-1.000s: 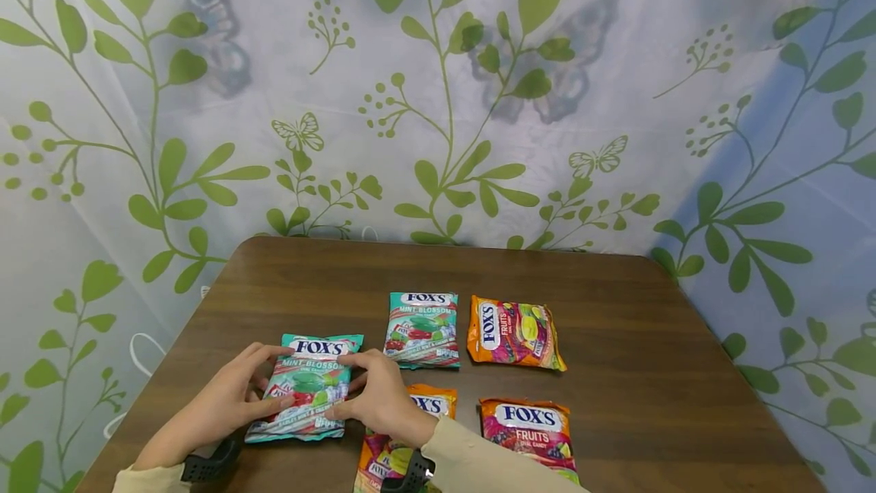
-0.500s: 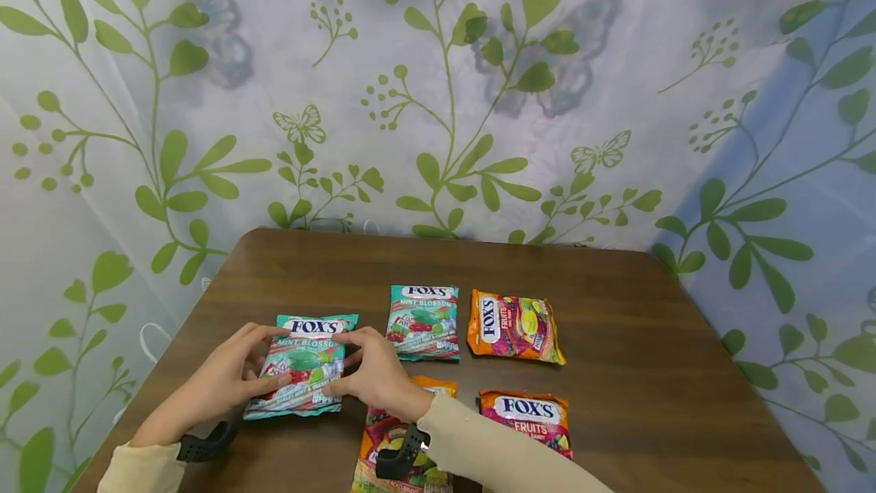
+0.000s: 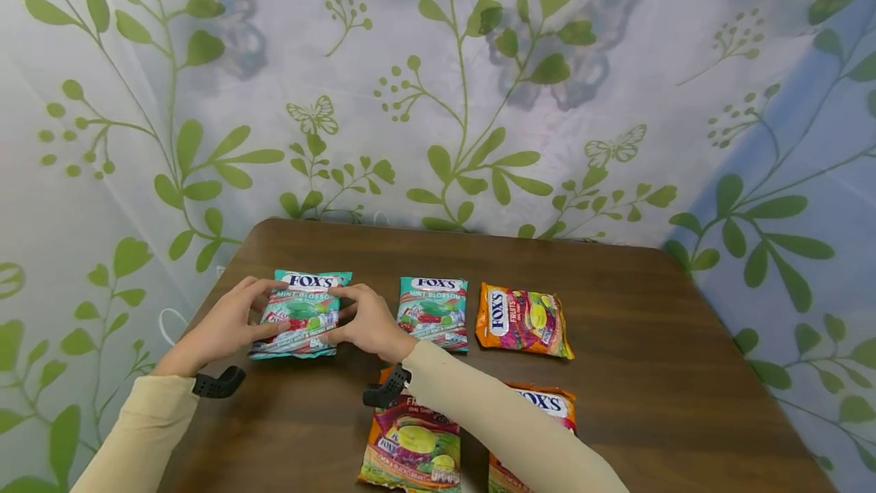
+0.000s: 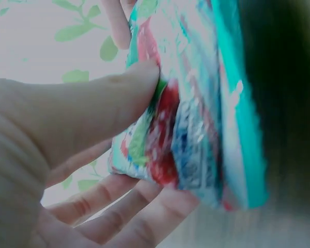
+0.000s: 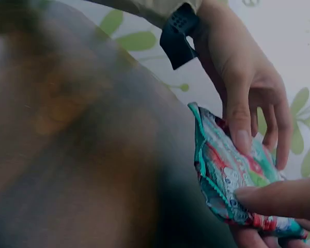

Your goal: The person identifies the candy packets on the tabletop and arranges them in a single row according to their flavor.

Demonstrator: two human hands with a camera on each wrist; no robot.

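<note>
A teal Fox's Mint Blossom candy bag (image 3: 301, 316) is at the left of the table in the head view. My left hand (image 3: 229, 324) grips its left side, thumb on the front and fingers around the edge. On the opposite side my right hand (image 3: 366, 322) pinches the bag the same way. The left wrist view shows the left thumb (image 4: 113, 101) pressed on the printed candy bag (image 4: 191, 119), fingers beneath. In the right wrist view both thumbs lie on the tilted candy bag (image 5: 248, 170). Just right of my right hand lies a second teal candy bag (image 3: 434, 310).
An orange Fox's Fruits bag (image 3: 525, 319) lies sideways at the back right. Two more orange bags lie nearer: one fruit candy bag (image 3: 414, 443) below my right wrist, another (image 3: 547, 402) partly under the right sleeve. The brown table (image 3: 636, 371) meets a leaf-patterned curtain (image 3: 438, 97) behind.
Both hands have moved away from me toward the table's far left with the teal candy bag between them. The other bags stay put, while the head view has shifted slightly.
</note>
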